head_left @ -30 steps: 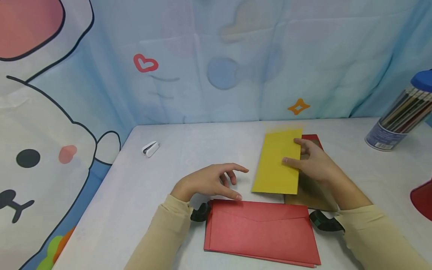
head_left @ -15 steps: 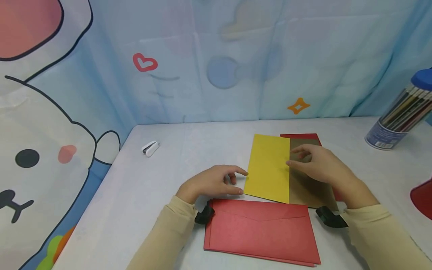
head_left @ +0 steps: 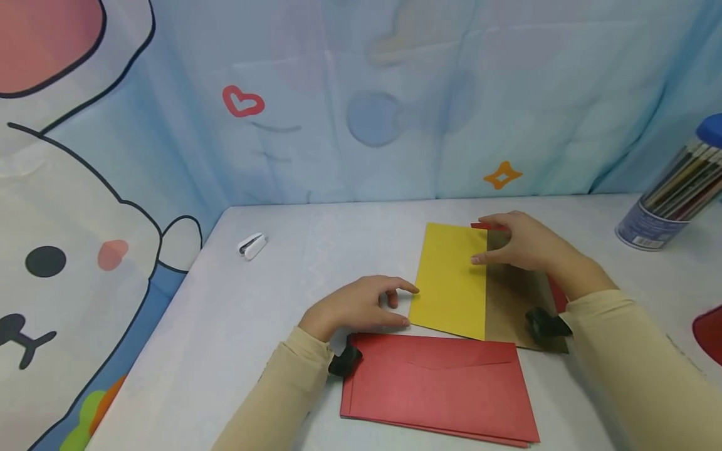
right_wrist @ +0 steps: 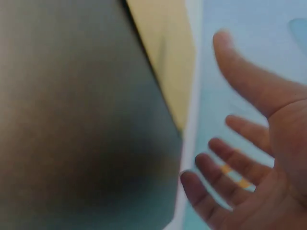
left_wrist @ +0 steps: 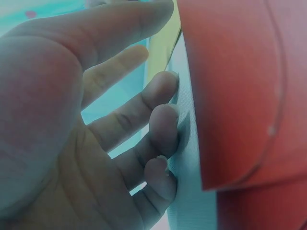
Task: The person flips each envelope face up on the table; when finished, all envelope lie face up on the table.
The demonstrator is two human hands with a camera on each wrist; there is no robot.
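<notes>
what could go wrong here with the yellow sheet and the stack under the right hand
The yellow sheet lies loose on the brown sheet, so it may slide out of line as the right hand reaches past its far edge. The left hand rests beside it, not on it, so nothing pins it. The right sleeve hangs over the stack's corner and might drag it.

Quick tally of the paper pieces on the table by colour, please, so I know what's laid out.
Yellow envelope: 1
Brown envelope: 1
Red envelope stack in front: 1 stack, count of sheets unclear
Red piece under the brown one: 1, mostly hidden
Total: 4 paper items showing
</notes>
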